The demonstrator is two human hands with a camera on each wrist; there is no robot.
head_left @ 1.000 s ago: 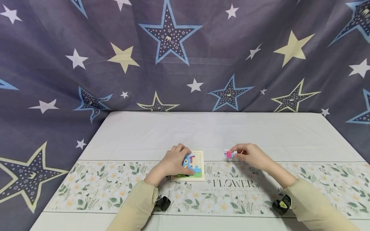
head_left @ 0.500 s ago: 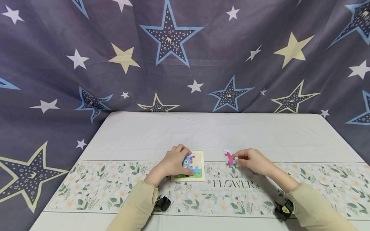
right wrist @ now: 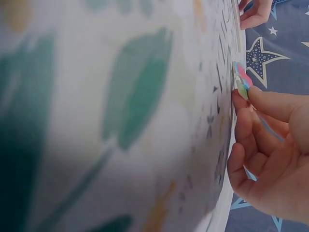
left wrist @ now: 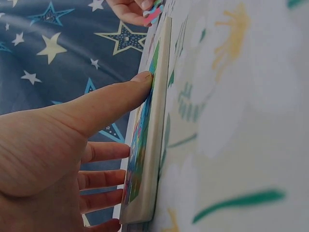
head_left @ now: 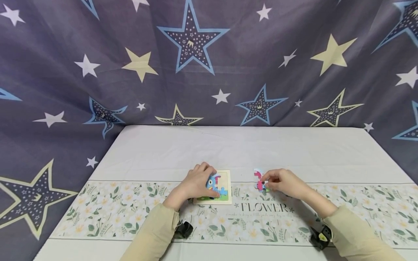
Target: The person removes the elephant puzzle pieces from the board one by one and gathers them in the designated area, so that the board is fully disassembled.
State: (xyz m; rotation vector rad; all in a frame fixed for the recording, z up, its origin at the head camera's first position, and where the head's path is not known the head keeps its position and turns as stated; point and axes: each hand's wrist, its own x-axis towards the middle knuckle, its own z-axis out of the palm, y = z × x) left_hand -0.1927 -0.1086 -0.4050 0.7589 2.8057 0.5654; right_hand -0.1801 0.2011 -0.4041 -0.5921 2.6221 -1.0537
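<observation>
From my remote seat I judge the pink-marked puzzle piece (head_left: 260,186), right of the puzzle tray (head_left: 229,197), light, stiff and best held by its edges: fingers of the right hand (head_left: 287,183) pinch it, those of the left hand (head_left: 196,182) spread across the tray.

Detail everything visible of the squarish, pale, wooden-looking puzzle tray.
The squarish, pale, wooden-looking puzzle tray has a plain rim around a partly filled picture: interlocking pieces show a blue character over green along the near side. Its far right area shows bare cream base. It lies flat on the white, floral tablecloth, left of the dark FLOWER lettering. The bare left hand hides its left part, the thumb resting on the picture.
</observation>
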